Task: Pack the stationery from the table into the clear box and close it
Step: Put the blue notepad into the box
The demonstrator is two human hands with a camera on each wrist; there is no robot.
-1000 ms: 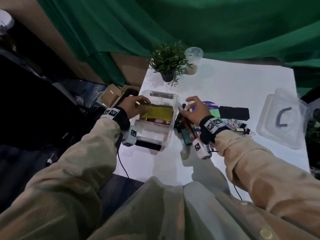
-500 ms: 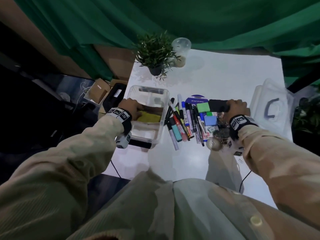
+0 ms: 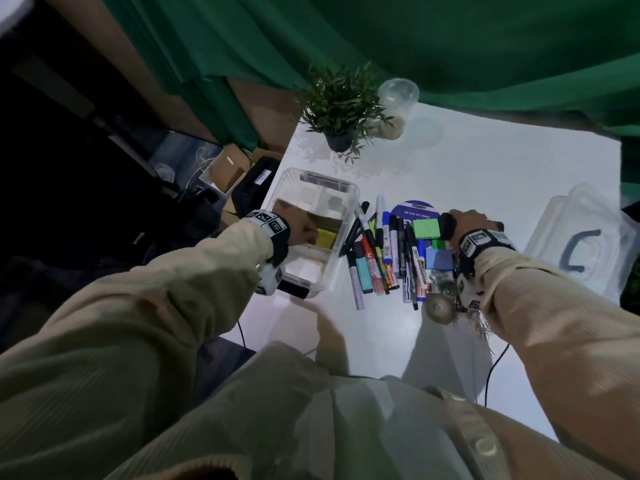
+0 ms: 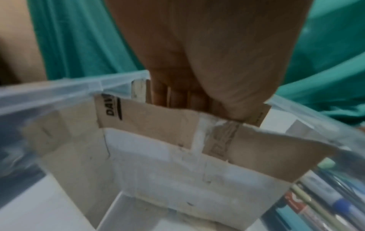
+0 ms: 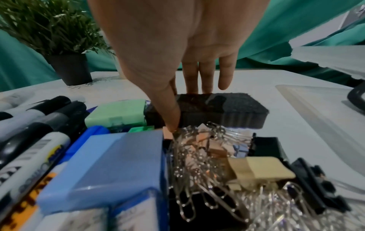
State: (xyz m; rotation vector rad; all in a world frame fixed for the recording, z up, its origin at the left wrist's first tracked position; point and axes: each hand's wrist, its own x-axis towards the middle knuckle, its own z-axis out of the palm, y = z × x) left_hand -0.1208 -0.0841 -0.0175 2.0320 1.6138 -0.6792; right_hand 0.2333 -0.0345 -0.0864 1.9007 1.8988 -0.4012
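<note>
Left hand (image 3: pixel 300 230) is down inside the box (image 3: pixel 349 206), left-centre of the head view — fingers go behind the cardboard divider (image 4: pixel 177 125), apparently seating the yellow pad (image 3: pixel 326 238) in the far compartment. We can't tell whether those fingers pinch anything; the divider hides the tips. The near compartment looks bare, so we've got room there for long items.

Right hand (image 5: pixel 189 51) sits over the black eraser (image 5: pixel 217 109) at centre-right: thumb down its near side, fingers straight over the far edge, spread to straddle it, not closed yet. Likely the next pick.

Clearance is tight on the near side — paper clips (image 5: pixel 197 156) and binder clips (image 5: pixel 308 179) crowd right up against the eraser, and the green case (image 5: pixel 116 112) touches its left end. Lift straight up, else we drag clips.

Markers (image 3: pixel 377 258) lie in a row just right of the box wall. Lid (image 3: pixel 585 237) is at the right edge of the counter (image 3: pixel 485 174), well apart, out of the travel path. Most stationery isn't yet packed.
</note>
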